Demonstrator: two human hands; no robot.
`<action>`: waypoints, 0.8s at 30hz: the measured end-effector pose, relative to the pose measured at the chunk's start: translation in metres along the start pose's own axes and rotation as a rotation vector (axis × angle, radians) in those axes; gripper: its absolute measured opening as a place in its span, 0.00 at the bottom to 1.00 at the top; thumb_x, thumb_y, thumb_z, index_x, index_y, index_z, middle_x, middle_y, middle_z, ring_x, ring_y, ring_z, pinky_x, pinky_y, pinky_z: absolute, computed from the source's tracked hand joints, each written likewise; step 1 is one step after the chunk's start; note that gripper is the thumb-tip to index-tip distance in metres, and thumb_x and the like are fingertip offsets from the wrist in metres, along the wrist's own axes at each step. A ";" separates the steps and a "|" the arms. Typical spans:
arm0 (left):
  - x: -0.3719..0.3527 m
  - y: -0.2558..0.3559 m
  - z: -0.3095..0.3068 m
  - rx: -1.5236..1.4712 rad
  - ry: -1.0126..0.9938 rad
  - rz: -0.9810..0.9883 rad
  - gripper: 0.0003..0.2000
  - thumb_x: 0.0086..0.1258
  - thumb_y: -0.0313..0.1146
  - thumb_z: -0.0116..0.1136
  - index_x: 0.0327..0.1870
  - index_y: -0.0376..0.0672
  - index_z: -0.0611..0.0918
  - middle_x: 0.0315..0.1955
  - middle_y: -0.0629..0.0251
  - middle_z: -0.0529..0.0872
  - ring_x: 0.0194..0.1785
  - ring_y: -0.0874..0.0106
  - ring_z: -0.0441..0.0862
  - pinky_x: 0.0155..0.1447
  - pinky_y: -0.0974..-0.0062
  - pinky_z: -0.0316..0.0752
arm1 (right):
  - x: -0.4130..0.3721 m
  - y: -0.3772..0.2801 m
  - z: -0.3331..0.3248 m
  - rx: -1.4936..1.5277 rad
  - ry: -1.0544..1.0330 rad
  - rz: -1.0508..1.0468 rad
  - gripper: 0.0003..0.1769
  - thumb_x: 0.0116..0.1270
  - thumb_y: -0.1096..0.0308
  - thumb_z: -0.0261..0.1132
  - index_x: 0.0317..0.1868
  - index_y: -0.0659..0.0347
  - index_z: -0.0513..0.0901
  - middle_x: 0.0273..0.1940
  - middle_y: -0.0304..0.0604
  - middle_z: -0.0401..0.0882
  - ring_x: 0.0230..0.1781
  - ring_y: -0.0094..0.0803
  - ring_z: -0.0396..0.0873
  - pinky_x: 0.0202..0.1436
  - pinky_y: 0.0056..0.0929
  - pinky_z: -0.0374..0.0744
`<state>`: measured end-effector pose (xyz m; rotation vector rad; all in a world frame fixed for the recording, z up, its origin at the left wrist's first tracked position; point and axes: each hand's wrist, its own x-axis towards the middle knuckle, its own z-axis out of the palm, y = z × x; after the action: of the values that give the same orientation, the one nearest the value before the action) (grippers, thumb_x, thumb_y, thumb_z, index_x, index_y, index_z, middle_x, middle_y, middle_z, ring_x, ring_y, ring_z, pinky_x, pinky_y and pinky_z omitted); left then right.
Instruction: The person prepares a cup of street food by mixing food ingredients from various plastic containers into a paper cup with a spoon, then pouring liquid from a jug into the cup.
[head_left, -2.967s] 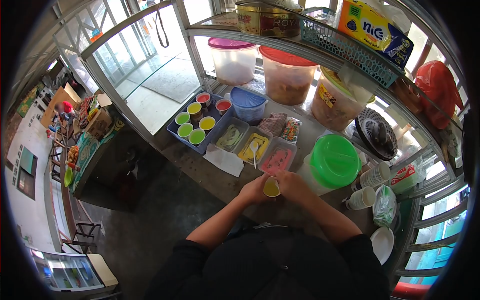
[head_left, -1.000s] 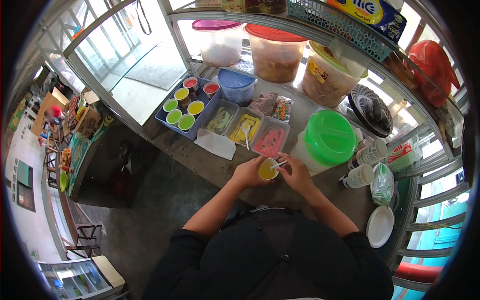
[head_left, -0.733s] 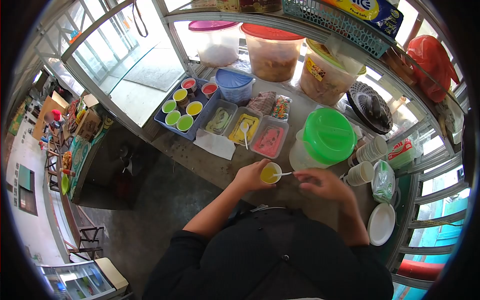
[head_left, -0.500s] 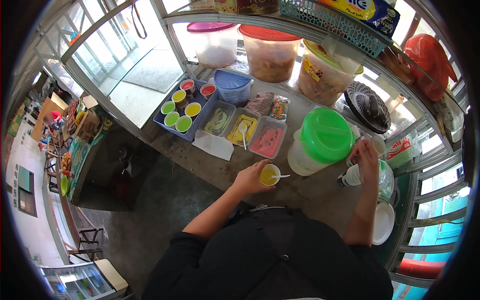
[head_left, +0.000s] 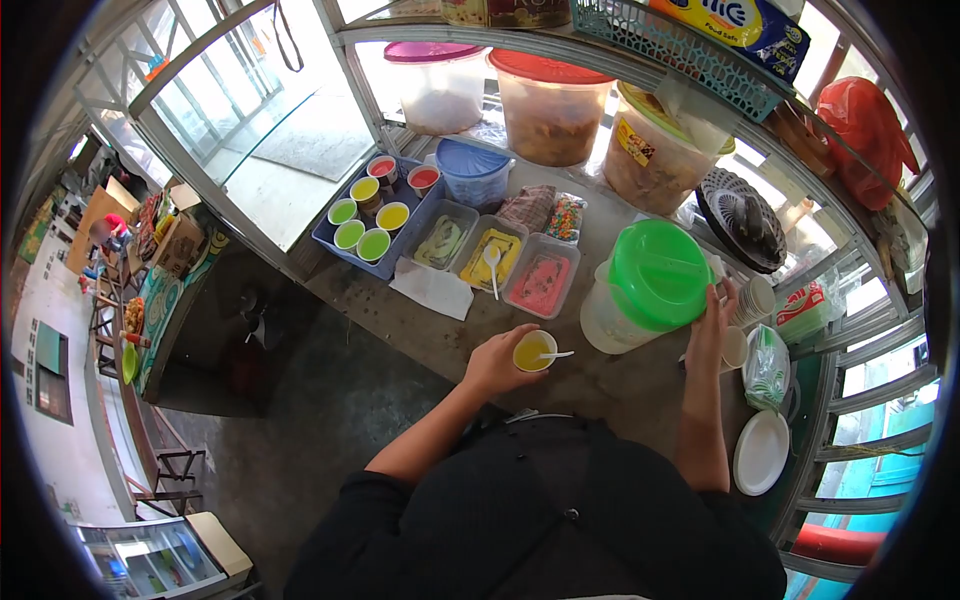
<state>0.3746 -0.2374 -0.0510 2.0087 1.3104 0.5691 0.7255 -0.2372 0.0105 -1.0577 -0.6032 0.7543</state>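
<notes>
Right hand (head_left: 708, 325) has shifted beside the jug (head_left: 650, 285), 2 o'clock from the cup (head_left: 533, 354) — grip unclear — leaving the cup in the left hand's (head_left: 496, 366) grip alone.

Small food stall or snack shop: metal-framed glass display case (head_left: 245, 125); lidded tubs (head_left: 550, 110) of food along the counter (head_left: 410, 330); blue tray (head_left: 368, 262) of cups with coloured contents; stacked paper cups (head_left: 757, 297); second laden table (head_left: 185, 290) beyond the counter.
</notes>
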 end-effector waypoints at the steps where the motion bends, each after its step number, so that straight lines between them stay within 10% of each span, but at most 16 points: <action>1: -0.001 0.000 -0.002 0.004 -0.008 -0.002 0.40 0.54 0.51 0.77 0.71 0.55 0.74 0.56 0.57 0.87 0.60 0.55 0.84 0.63 0.59 0.79 | 0.001 -0.002 0.002 0.016 -0.008 0.016 0.29 0.79 0.62 0.64 0.73 0.53 0.61 0.63 0.43 0.73 0.63 0.28 0.73 0.65 0.31 0.71; 10: -0.008 -0.018 0.014 -0.369 0.012 0.027 0.41 0.52 0.43 0.81 0.70 0.48 0.74 0.55 0.54 0.87 0.60 0.55 0.85 0.63 0.62 0.78 | 0.047 0.000 0.015 0.116 -0.271 -0.013 0.36 0.74 0.70 0.66 0.78 0.51 0.61 0.58 0.48 0.80 0.56 0.35 0.81 0.59 0.33 0.82; 24: -0.024 -0.048 0.050 -0.376 0.332 0.089 0.35 0.56 0.38 0.81 0.64 0.38 0.77 0.53 0.56 0.88 0.58 0.64 0.87 0.62 0.66 0.79 | 0.021 -0.024 0.034 -0.113 -0.415 -0.115 0.31 0.69 0.71 0.70 0.70 0.59 0.70 0.65 0.50 0.77 0.65 0.37 0.76 0.70 0.36 0.73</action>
<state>0.3678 -0.2603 -0.1203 1.7131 1.1934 1.1401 0.7185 -0.2087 0.0469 -0.9646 -1.0632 0.8531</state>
